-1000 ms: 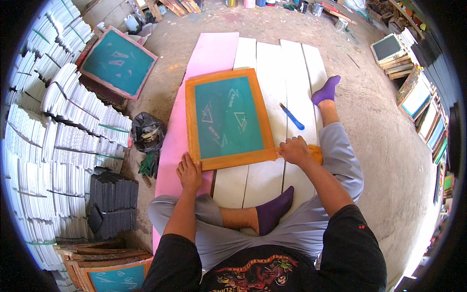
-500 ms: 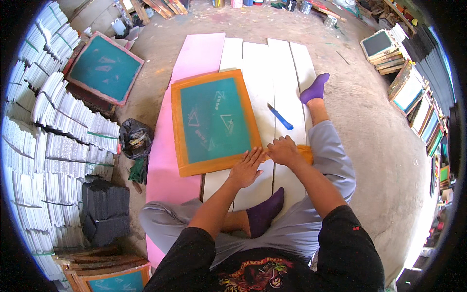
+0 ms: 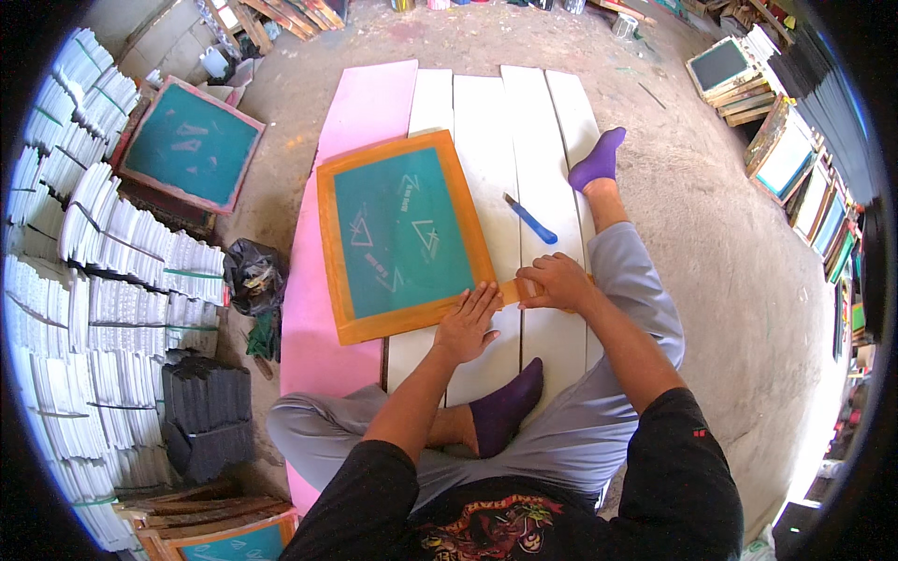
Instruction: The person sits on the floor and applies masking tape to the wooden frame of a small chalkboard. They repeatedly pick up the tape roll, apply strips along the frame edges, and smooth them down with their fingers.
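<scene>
A screen-printing frame [image 3: 341, 327] with a teal mesh lies flat on the boards, its border covered in orange-brown tape. My left hand [image 3: 468, 323] rests on its near right corner, fingers stretched out and pressing down. From that corner a strip of orange-brown tape [image 3: 509, 293] runs right to my right hand [image 3: 557, 283]. Those fingers are closed round the tape, and most of what lies under the palm is hidden. Beyond my right hand a blue-handled cutter knife [image 3: 531, 221] lies on a white board, its blade pointing away to the left.
I sit on white boards [image 3: 482, 112] and a pink board [image 3: 369, 103]. Stacked white sheets [image 3: 122, 327] and a black plastic bag [image 3: 254, 276] stand at the left. Another teal screen [image 3: 192, 145] leans at the far left. More frames [image 3: 786, 154] line the right side.
My right hand has moved a little right, away from the frame's corner, and a longer strip of tape shows between my hands. My left hand stays on the corner. The view has shifted slightly.
</scene>
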Tool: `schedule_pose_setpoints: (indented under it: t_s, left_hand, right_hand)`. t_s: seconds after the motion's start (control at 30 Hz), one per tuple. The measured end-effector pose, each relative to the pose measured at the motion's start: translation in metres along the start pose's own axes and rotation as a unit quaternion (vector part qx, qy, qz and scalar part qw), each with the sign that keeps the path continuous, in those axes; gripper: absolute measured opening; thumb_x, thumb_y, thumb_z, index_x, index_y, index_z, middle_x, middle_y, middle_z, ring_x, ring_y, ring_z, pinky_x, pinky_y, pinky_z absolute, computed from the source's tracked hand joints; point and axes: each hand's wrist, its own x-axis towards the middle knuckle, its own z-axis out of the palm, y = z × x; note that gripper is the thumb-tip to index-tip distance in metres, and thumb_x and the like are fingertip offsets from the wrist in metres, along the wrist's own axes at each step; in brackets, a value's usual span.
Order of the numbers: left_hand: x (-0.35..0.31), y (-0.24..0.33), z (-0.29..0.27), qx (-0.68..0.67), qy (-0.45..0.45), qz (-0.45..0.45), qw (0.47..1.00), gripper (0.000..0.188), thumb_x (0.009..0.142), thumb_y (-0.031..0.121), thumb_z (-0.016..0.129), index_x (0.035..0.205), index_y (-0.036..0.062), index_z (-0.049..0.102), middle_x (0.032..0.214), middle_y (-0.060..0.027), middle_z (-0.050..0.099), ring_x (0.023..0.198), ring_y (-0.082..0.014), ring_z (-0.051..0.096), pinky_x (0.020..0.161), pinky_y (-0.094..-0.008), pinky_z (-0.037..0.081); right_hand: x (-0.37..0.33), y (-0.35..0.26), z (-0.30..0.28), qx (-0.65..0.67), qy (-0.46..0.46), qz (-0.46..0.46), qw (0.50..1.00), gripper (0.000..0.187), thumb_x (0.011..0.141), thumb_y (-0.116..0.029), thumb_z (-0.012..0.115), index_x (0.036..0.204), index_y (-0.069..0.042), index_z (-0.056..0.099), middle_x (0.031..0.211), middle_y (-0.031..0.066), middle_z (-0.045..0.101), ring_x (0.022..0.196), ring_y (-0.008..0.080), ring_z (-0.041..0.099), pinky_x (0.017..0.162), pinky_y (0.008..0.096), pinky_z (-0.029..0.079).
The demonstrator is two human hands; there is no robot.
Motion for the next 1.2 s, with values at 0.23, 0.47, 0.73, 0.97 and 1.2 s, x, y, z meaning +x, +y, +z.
schedule_pose_setpoints:
  t_s: [0.23,0.47,0.73,0.97,1.2]
  left_hand:
    - [-0.001,0.004,-0.007,-0.033,0.018,-0.010,0.999,0.077,0.098,0.044,0.057,0.159,0.0058,0.030,0.167,-0.0163,0.027,0.155,-0.0323,0.024,0.126,-0.0510,0.019]
    - [0.047,0.018,-0.042,-0.024,0.023,0.036,0.999,0.062,0.098,0.025,0.057,0.156,0.0135,0.041,0.163,-0.0063,0.038,0.152,-0.0307,0.031,0.125,-0.0523,0.022]
    - [0.082,0.005,-0.027,0.027,-0.032,0.140,0.989,0.069,0.090,0.009,0.055,0.157,0.0231,0.042,0.166,0.0011,0.034,0.150,-0.0316,0.034,0.123,-0.0539,0.025]
    - [0.083,-0.004,-0.046,0.102,-0.083,0.160,0.978,0.073,0.088,0.009,0.057,0.158,0.0237,0.040,0.166,0.0039,0.033,0.149,-0.0299,0.035,0.125,-0.0502,0.025]
    - [0.108,-0.013,-0.057,0.066,-0.070,0.216,0.972,0.087,0.070,0.030,0.087,0.149,0.0236,0.052,0.155,0.0037,0.049,0.141,-0.0309,0.044,0.119,-0.0495,0.035]
  right_hand:
    - [0.008,-0.005,-0.013,-0.140,-0.090,0.034,0.985,0.065,0.072,-0.058,0.082,0.119,-0.015,0.068,0.101,0.0089,0.070,0.104,0.0280,0.065,0.093,0.0426,0.047]
    - [0.000,-0.010,-0.006,-0.063,-0.035,0.073,0.995,0.087,0.072,-0.038,0.088,0.143,-0.009,0.049,0.122,0.0157,0.066,0.117,0.0335,0.061,0.102,0.0477,0.047]
    - [0.004,0.059,0.026,0.205,0.104,0.045,0.972,0.067,0.081,-0.016,0.078,0.142,-0.009,0.052,0.126,0.0156,0.062,0.119,0.0375,0.057,0.105,0.0473,0.046]
    - [0.060,0.065,0.007,0.063,0.042,0.203,0.976,0.047,0.092,-0.015,0.067,0.138,-0.018,0.057,0.118,0.0157,0.062,0.117,0.0353,0.059,0.100,0.0480,0.050]
    - [0.064,0.091,0.019,0.080,0.084,0.265,0.957,0.045,0.091,-0.008,0.054,0.136,-0.006,0.052,0.111,0.0243,0.067,0.105,0.0423,0.067,0.094,0.0519,0.053]
